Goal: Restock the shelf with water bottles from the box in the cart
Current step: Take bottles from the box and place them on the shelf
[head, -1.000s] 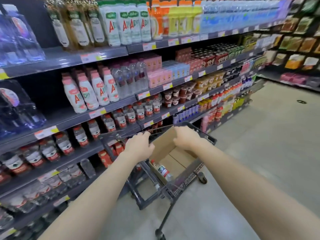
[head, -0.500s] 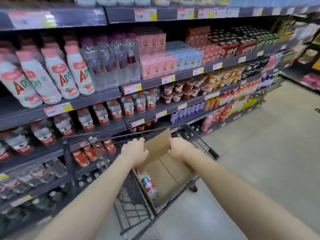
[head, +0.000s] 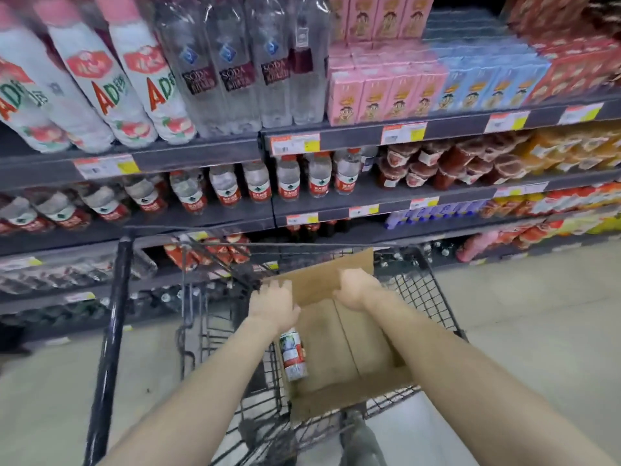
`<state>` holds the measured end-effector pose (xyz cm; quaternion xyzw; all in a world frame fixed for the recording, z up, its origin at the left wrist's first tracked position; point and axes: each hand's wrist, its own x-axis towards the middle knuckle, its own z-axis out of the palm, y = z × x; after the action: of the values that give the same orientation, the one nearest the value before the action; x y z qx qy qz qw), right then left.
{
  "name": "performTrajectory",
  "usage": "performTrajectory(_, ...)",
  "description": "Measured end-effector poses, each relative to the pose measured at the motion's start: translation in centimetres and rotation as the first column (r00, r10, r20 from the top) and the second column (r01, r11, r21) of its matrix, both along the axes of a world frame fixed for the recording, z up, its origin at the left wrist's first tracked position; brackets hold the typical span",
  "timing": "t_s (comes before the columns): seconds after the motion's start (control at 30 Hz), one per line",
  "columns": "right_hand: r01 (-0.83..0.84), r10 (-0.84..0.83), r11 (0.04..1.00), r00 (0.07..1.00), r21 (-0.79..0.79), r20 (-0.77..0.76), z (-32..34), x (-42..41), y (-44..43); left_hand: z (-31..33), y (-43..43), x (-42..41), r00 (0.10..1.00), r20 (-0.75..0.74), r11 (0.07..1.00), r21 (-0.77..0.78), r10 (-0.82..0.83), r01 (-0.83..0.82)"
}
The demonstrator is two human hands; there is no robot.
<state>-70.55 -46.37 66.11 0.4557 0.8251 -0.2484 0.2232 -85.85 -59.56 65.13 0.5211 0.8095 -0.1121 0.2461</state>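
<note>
Left hand (head: 274, 304) grip closed on left edge of box (head: 349, 348); right hand (head: 358, 288) grip closed on its far flap. One water bottle (head: 293, 356) lies inside box, left side, in cart (head: 420, 287).

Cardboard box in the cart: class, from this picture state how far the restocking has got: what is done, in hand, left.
Done: the cardboard box looks almost emptied, and the shelf row of red-labelled bottles looks well filled. In hand: left hand and right hand grip the box's far flap. Left: one water bottle lies inside, not yet shelved.
</note>
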Motion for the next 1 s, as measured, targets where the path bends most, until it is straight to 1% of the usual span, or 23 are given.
performTrajectory(0.13, -0.143, 0.148, 0.984, 0.988, -0.105, 0.040, -4.7, -1.0, 3.1, -3.6, -0.1, 1.8, 0.988, 0.005, 0.982, -0.109, 0.157, -0.155)
performTrajectory(0.33, -0.200, 0.214, 0.958, 0.975, -0.206, 0.050, -10.4, -2.0, 4.7, -6.9, -1.6, 3.8, 0.938, -0.006, 0.914, -0.222, 0.347, -0.340)
performTrajectory(0.43, -0.220, 0.238, 0.938, 0.971, -0.269, 0.037, -13.2, -2.8, 3.3, -8.5, -2.5, 4.3, 0.910, 0.007, 0.890, -0.215, 0.413, -0.402)
performTrajectory(0.57, -0.225, 0.245, 0.907, 0.969, -0.357, 0.010, -17.0, -4.1, 0.9, -10.6, -2.7, 3.8, 0.919, -0.002, 0.901, -0.196, 0.394, -0.387)
performTrajectory(0.7, -0.182, 0.193, 0.914, 0.981, -0.364, -0.004, -21.4, -5.7, -0.5, -14.0, -3.1, 2.7, 0.965, -0.043, 0.948, -0.179, 0.260, -0.263)
performTrajectory(0.77, -0.162, 0.176, 0.913, 0.984, -0.373, 0.001, -23.9, -6.4, -1.1, -15.8, -3.5, 2.1, 0.974, -0.057, 0.959, -0.176, 0.217, -0.224)
performTrajectory(0.93, -0.092, 0.116, 0.907, 0.993, -0.411, 0.033, -28.1, -7.5, -3.3, -19.3, -5.1, 1.6, 0.963, -0.004, 0.946, -0.189, 0.269, -0.265)
performTrajectory(1.0, -0.025, 0.040, 0.894, 0.999, -0.447, 0.025, -29.8, -7.8, -4.1, -20.3, -6.0, 1.6, 0.956, 0.006, 0.939, -0.188, 0.294, -0.288)
